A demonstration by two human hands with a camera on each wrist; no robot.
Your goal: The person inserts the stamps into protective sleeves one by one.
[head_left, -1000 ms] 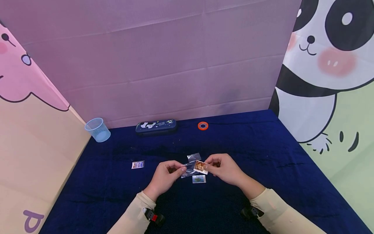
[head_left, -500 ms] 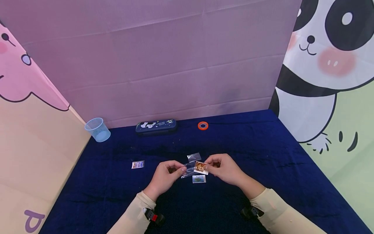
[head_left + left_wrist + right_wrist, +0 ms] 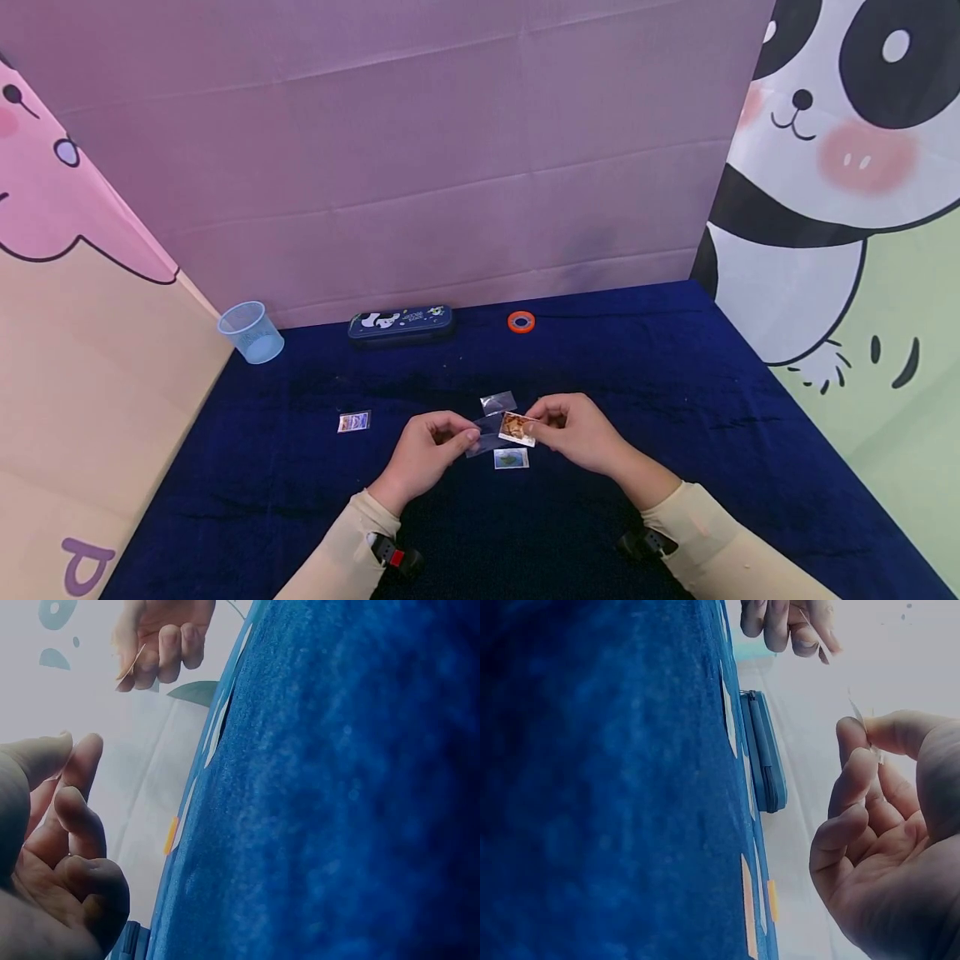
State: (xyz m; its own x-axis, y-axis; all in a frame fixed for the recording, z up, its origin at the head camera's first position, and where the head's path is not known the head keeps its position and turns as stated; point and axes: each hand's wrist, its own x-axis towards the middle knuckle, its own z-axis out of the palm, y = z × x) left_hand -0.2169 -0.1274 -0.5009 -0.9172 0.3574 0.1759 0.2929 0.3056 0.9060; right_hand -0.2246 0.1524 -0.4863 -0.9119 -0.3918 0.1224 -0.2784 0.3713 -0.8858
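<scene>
Between thumb and fingertips, my left hand pinches a small clear plastic sleeve by its left edge. A brown picture stamp with a white border is pinched in my right hand, overlapping the sleeve's right side in the head view. I cannot tell whether the stamp's edge is inside it. Just below lies a blue-green stamp on the cloth, and behind lies another clear sleeve. In the right wrist view the stamp shows edge-on; other fingers of the right hand curl loosely.
A third stamp lies left of the hands on the dark blue cloth. Along the back stand a light blue cup, a navy pencil case and an orange-red tape roll, before a pink-purple backdrop.
Both hands keep their grips and nearly their places. The stamp shifts very slightly, and the glare on the held sleeve has faded.
</scene>
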